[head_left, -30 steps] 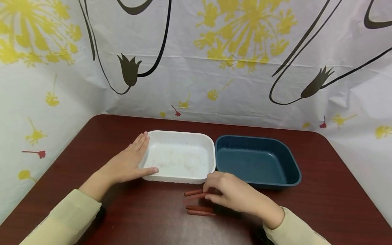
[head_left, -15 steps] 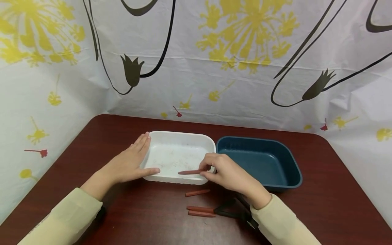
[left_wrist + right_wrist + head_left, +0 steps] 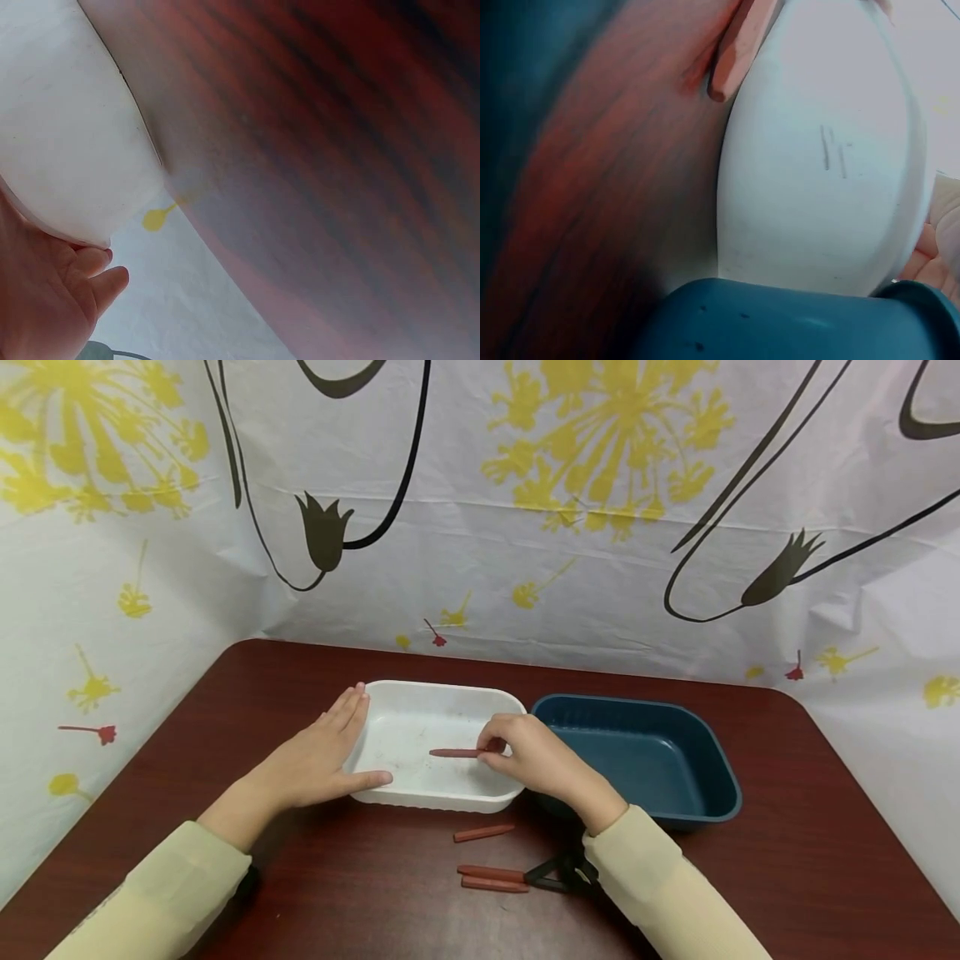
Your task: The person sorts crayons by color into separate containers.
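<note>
My right hand [image 3: 534, 755] pinches a reddish-brown crayon [image 3: 454, 753] between thumb and fingers, over the inside of a white plastic tray [image 3: 442, 687]. The crayon lies nearly level, its tapered end pointing left. With straight fingers and thumb spread, my left hand [image 3: 315, 757] rests along the tray's left rim. The left wrist view has that hand [image 3: 45, 289] against the tray's outer wall [image 3: 75, 120]. Three more crayons lie on the table: one [image 3: 483, 833] just in front of the tray, two [image 3: 491, 872] side by side nearer me. Part of my right hand [image 3: 939, 240] shows in the right wrist view.
A dark teal tray [image 3: 630, 699] stands right beside the white one, partly behind my right arm. A black strap piece [image 3: 551, 872] hangs from my right wrist by the paired crayons. Patterned white sheeting [image 3: 450, 568] surrounds the dark red table [image 3: 360, 877].
My right hand has picked a crayon up from the table and carried it up and left, over the white tray. The left hand stays at the rim.
</note>
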`<state>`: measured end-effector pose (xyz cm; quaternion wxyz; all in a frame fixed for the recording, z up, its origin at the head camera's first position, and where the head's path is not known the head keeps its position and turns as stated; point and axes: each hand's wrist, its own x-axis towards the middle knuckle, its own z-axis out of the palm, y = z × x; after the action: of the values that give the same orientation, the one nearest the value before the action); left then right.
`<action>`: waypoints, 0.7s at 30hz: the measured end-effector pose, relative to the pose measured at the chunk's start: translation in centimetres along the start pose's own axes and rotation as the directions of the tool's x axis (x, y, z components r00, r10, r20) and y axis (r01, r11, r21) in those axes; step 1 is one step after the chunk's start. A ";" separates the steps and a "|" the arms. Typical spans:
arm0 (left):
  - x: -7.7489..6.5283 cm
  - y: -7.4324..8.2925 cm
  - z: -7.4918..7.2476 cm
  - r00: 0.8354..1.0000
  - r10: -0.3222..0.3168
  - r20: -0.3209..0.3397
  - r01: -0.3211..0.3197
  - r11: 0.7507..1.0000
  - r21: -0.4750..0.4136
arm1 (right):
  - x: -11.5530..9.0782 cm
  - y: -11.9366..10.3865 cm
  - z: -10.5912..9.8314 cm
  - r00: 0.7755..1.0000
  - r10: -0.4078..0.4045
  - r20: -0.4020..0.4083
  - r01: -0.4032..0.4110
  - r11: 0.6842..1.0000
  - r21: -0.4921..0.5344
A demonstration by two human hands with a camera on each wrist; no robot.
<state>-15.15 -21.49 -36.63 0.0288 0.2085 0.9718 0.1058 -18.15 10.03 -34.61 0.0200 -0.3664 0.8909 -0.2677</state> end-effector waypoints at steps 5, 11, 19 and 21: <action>-0.1 0.1 0.0 1.000 0.000 0.003 0.000 1.000 -0.006 | 0.7 0.1 0.4 1.000 0.030 0.001 -0.030 0.998 -0.062; -0.1 0.1 0.0 1.000 0.001 0.004 -0.001 1.000 -0.007 | 0.4 -0.1 0.6 0.997 0.073 0.003 -0.072 0.989 -0.128; -0.1 0.1 -0.1 1.000 -0.002 0.007 0.002 1.000 -0.010 | -1.3 -0.4 -0.3 0.997 0.000 -0.082 -0.009 0.993 -0.121; 0.0 0.1 -0.1 1.000 -0.003 0.006 0.003 1.000 -0.012 | -1.9 -0.5 -0.5 0.994 -0.024 -0.110 0.010 0.991 -0.132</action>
<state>-15.09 -21.47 -36.54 0.0333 0.2071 0.9714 0.1111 -16.58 11.20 -34.23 -0.0564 -0.3589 0.9032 -0.2287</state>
